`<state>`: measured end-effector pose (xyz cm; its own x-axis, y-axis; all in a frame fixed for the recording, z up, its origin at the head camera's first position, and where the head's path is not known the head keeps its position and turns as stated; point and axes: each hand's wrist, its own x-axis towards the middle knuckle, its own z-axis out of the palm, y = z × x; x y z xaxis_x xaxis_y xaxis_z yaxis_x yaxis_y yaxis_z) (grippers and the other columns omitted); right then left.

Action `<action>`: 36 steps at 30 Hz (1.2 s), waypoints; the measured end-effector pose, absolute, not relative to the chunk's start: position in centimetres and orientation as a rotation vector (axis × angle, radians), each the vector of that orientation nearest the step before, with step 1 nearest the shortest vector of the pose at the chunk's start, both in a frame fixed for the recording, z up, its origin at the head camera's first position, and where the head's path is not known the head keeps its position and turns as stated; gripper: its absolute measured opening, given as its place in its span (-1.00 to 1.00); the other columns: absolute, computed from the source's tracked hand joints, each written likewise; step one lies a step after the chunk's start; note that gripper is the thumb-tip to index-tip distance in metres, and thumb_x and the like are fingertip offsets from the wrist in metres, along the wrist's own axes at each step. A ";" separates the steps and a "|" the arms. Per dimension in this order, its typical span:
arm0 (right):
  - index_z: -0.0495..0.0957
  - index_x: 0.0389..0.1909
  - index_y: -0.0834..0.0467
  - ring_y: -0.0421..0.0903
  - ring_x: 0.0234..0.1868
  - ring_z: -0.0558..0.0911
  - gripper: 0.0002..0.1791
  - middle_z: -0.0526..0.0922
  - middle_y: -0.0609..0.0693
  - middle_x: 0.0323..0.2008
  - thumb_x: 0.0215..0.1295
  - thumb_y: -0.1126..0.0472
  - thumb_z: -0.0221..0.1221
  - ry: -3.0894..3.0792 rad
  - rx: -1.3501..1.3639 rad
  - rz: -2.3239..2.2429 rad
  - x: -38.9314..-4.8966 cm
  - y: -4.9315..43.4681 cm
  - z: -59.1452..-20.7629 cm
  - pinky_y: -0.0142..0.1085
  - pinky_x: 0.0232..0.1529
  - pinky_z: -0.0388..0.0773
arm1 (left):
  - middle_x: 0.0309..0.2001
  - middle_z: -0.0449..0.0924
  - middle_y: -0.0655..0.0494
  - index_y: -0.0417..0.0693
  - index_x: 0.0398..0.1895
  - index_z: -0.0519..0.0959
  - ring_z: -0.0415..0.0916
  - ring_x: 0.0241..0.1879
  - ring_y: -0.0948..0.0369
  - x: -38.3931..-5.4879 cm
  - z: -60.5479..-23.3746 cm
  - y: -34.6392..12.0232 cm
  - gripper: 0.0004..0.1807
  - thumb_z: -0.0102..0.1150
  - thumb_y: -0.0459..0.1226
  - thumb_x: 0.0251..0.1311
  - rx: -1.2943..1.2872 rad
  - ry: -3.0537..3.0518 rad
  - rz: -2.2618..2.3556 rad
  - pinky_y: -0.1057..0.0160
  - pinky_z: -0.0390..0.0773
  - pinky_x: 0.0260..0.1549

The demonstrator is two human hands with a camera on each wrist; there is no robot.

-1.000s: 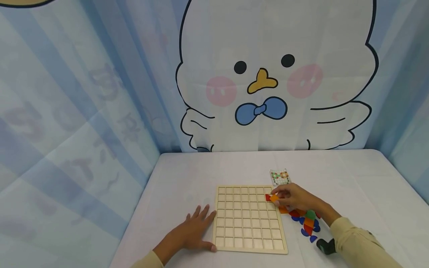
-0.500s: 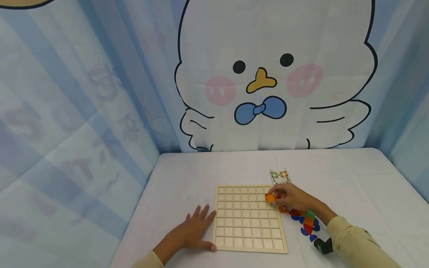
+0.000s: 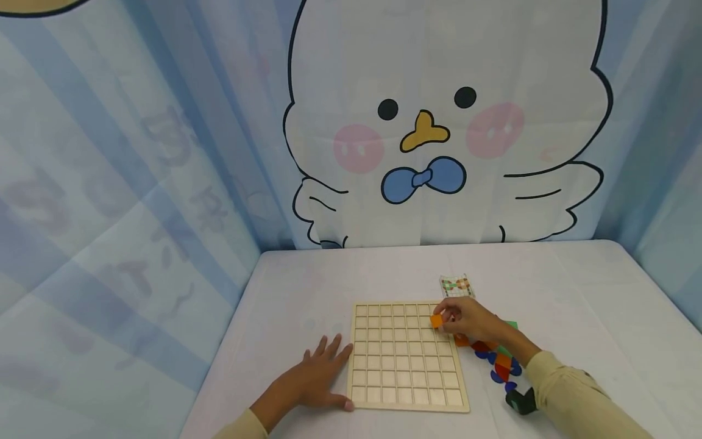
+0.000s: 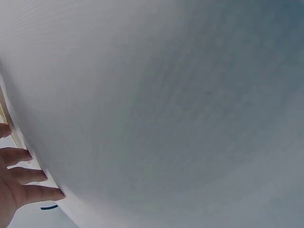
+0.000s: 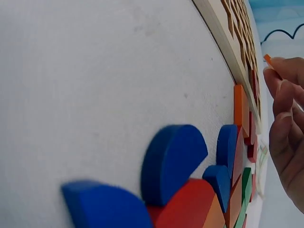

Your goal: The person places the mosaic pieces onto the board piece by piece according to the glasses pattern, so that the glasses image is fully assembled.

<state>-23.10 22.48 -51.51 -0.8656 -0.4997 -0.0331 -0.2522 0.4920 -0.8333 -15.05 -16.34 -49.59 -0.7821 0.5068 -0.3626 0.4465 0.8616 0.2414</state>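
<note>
My right hand (image 3: pixel 466 318) pinches an orange square block (image 3: pixel 436 321) between thumb and fingers, over the upper right cells of a wooden grid board (image 3: pixel 403 350). From the right wrist view the orange block (image 5: pixel 269 60) shows edge-on at the fingertips, and a red piece (image 5: pixel 254 83) sits in the board under it. My left hand (image 3: pixel 315 378) rests on the table with fingers spread, its thumb and index fingertips right at the board's left edge. In the left wrist view only the fingers (image 4: pixel 28 175) of that hand appear, spread and straight.
Right of the board lies a cluster of red, orange, green and blue blocks (image 3: pixel 503 366), partly hidden by my right arm. Beyond the board is a small printed pattern card (image 3: pixel 456 285). A dark green object (image 3: pixel 521 401) lies by the right sleeve. A patterned curtain (image 3: pixel 422 219) hangs behind the table.
My right hand has moved slightly left with the orange block, which now covers the red piece in the head view. The left hand has stayed in place.
</note>
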 end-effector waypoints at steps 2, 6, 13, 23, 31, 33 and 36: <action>0.58 -0.02 0.24 -0.18 -0.45 0.51 -0.69 0.58 0.02 -0.32 0.26 0.25 0.35 2.476 -0.626 -1.317 -23.1 22.3 -51.6 -0.40 -0.47 0.52 | 0.59 -0.08 -0.25 0.04 0.61 0.05 -0.08 0.53 -0.35 -15.1 -49.6 -16.3 0.25 0.22 0.47 -0.07 0.697 2.609 0.200 -0.48 0.24 0.23; 0.59 -0.02 0.24 -0.15 -0.43 0.52 -0.69 0.58 0.03 -0.30 0.24 0.28 0.35 2.499 -0.574 -1.322 -23.2 21.8 -51.6 -0.38 -0.47 0.52 | 0.60 -0.09 -0.26 0.03 0.61 0.04 -0.10 0.52 -0.36 -15.0 -50.0 -16.3 0.28 0.20 0.50 -0.10 0.701 2.611 0.198 -0.50 0.24 0.22; 0.61 -0.05 0.20 -0.15 -0.40 0.52 -0.71 0.60 0.02 -0.32 0.21 0.28 0.36 2.550 -0.527 -1.313 -23.1 21.1 -51.4 -0.38 -0.46 0.50 | 0.60 -0.09 -0.25 0.04 0.61 0.03 -0.09 0.52 -0.37 -15.1 -50.2 -16.3 0.30 0.21 0.50 -0.12 0.702 2.623 0.183 -0.50 0.24 0.22; 0.62 -0.05 0.23 -0.19 -0.43 0.51 -0.71 0.62 -0.02 -0.36 0.24 0.24 0.36 2.592 -0.575 -1.284 -23.2 20.7 -51.7 -0.40 -0.47 0.49 | 0.60 -0.12 -0.26 0.03 0.62 0.00 -0.11 0.52 -0.37 -15.2 -50.3 -16.3 0.33 0.21 0.52 -0.14 0.700 2.619 0.181 -0.49 0.24 0.23; 0.63 -0.08 0.18 -0.19 -0.50 0.50 -0.73 0.62 -0.06 -0.39 0.20 0.26 0.38 2.633 -0.495 -1.252 -23.0 19.9 -51.8 -0.39 -0.49 0.47 | 0.60 -0.09 -0.25 0.04 0.61 0.03 -0.09 0.52 -0.37 -14.9 -50.2 -16.3 0.32 0.24 0.51 -0.15 0.702 2.641 0.185 -0.49 0.24 0.23; 0.64 -0.09 0.17 -0.21 -0.52 0.51 -0.73 0.62 -0.07 -0.39 0.20 0.24 0.39 2.645 -0.489 -1.235 -23.0 19.8 -51.8 -0.39 -0.49 0.48 | 0.60 -0.09 -0.25 0.05 0.61 0.03 -0.09 0.52 -0.37 -14.9 -50.2 -16.3 0.32 0.24 0.51 -0.15 0.702 2.644 0.181 -0.49 0.24 0.23; 0.65 -0.10 0.16 -0.22 -0.55 0.48 -0.73 0.60 -0.08 -0.42 0.19 0.22 0.40 2.662 -0.491 -1.214 -22.9 19.6 -51.7 -0.40 -0.51 0.45 | 0.59 -0.08 -0.25 0.05 0.61 0.03 -0.08 0.52 -0.37 -14.8 -50.2 -16.3 0.31 0.25 0.49 -0.15 0.703 2.646 0.181 -0.50 0.25 0.22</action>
